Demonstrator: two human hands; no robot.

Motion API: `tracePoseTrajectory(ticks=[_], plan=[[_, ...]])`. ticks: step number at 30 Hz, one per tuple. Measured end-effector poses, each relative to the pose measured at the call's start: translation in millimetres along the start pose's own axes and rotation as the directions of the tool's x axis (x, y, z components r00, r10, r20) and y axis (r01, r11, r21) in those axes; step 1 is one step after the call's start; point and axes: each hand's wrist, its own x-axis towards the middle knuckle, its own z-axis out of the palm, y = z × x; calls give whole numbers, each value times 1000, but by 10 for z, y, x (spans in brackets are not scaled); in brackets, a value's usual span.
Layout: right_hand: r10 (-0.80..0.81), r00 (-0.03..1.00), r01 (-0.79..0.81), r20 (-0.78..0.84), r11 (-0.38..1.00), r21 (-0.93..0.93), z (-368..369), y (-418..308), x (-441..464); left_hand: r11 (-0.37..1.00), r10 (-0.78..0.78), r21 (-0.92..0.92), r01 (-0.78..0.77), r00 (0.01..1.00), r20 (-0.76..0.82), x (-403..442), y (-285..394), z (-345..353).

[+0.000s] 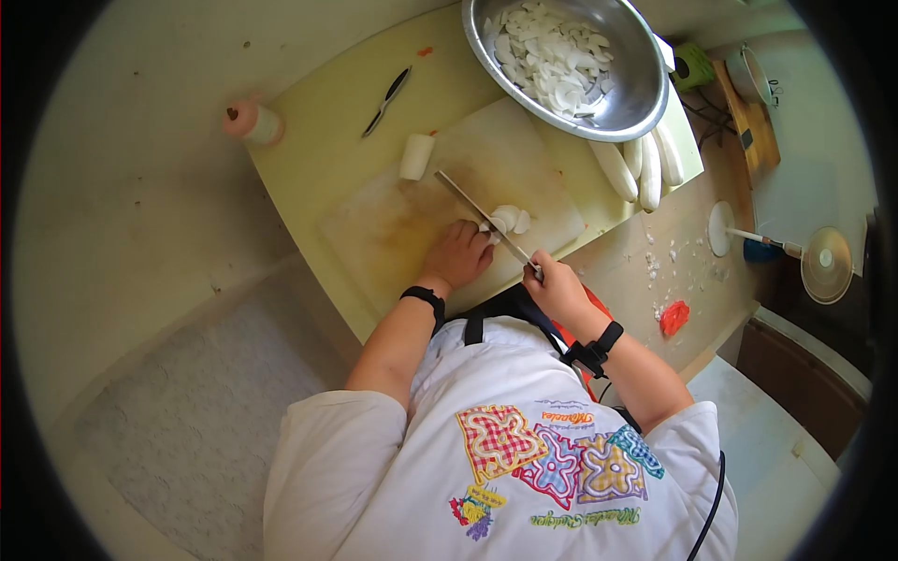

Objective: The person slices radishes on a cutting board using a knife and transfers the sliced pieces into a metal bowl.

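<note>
My right hand [559,292] is closed around the handle of a kitchen knife [468,201], its blade slanting across a white cutting board [533,150]. Beside the blade, my left hand [458,254] has its fingers curled over a white radish piece, mostly hidden beneath them. Thin radish slices [510,219] lie on the far side of the blade. Farther up the board stands or lies a thick radish chunk [416,156]; I cannot tell which. Brown stains mark the board around my left hand.
A steel bowl [641,93] holding many white slices sits at the table's far right, next to several whole peeled radishes [613,171]. A slim black-and-white tool [386,101] lies on the yellowish table [327,122]. A pink-topped bottle [253,123] is at the left corner.
</note>
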Motion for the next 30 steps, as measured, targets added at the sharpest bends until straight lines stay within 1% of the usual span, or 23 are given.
tracePoseTrajectory(ticks=[2, 6, 8, 12, 14, 18, 21, 23, 27, 29, 30], plan=[[-10, 1000, 10, -5, 1000, 5, 18, 18, 32, 999, 37, 12, -37, 998, -58, 26, 7, 1], [-59, 998, 59, -16, 998, 8, 164, 120, 220, 999, 5, 38, -5, 1000, -6, -8, -26, 59], [-72, 995, 73, -72, 997, 14, 249, 178, 283, 999, 15, 39, -16, 1000, 13, -44, -68, 102], [-78, 994, 81, -80, 996, 38, 246, 204, 280, 999, 17, 45, -17, 1000, 1, -50, -49, 129], [-60, 996, 62, -72, 998, 25, 241, 177, 281, 998, 35, 46, -33, 998, -45, -54, -63, 138], [-74, 993, 75, -96, 997, 13, 185, 132, 269, 999, 23, 33, -22, 1000, -19, -28, -52, 109], [-76, 993, 81, -90, 995, 50, 116, 119, 248, 999, 40, 28, -39, 999, -37, -39, -68, 116], [-54, 995, 63, -80, 991, 122, 103, 119, 223, 999, 33, -1, -33, 998, -50, -37, -75, 125], [-20, 994, 35, -107, 989, 140, 133, 146, 75, 999, 31, -37, -32, 999, -34, -31, -65, 141], [-80, 983, 95, -165, 992, 87, 140, 137, 9, 999, 46, -10, -47, 998, -41, -27, -50, 92], [-78, 983, 93, -166, 992, 88, 140, 124, -21, 999, 48, -11, -48, 998, -40, -29, -48, 78]])
